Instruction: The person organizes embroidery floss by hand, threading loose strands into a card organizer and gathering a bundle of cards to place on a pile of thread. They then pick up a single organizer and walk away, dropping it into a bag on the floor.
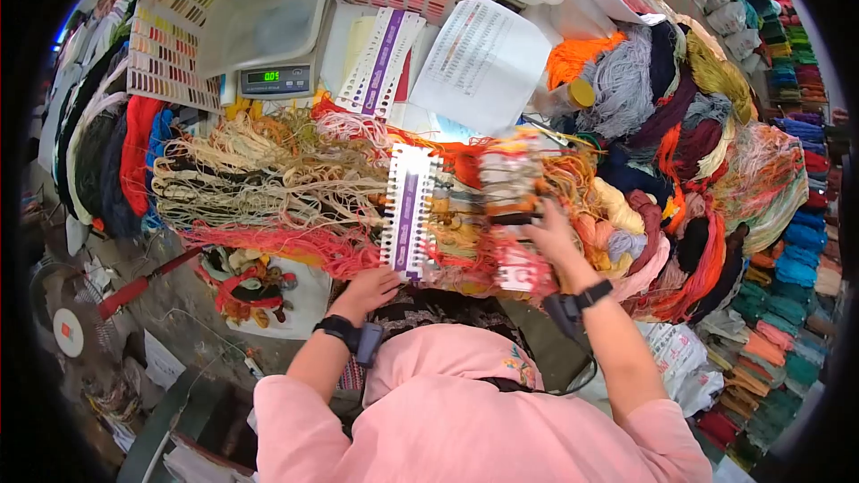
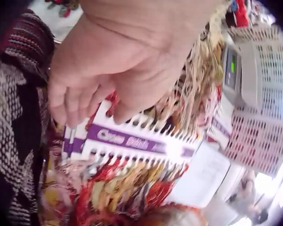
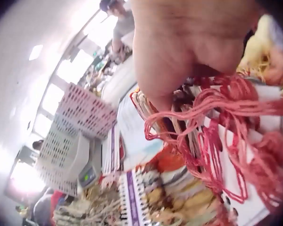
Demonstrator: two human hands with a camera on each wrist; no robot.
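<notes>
My left hand (image 1: pixel 367 293) pinches the near end of a white thread card (image 1: pixel 408 215) with a purple printed strip and holes along both edges. In the left wrist view its thumb lies on the card's corner, and colored thread hangs from one edge. A second card (image 2: pixel 73 141) peeks out beside that corner. My right hand (image 1: pixel 557 237) grips a bundle of thread-strung cards (image 1: pixel 519 264), blurred in the head view. Pink and red floss (image 3: pixel 217 113) loops over these cards in the right wrist view, and beige and dark strands show under the fingers.
Heaped thread skeins (image 1: pixel 268 179) cover the table on both sides. Behind them stand a digital scale (image 1: pixel 276 80) bearing a plastic tub (image 1: pixel 264 22), a printed sheet (image 1: pixel 483 63) and color chart panels (image 1: pixel 174 45). A fan (image 1: pixel 72 331) stands at the left.
</notes>
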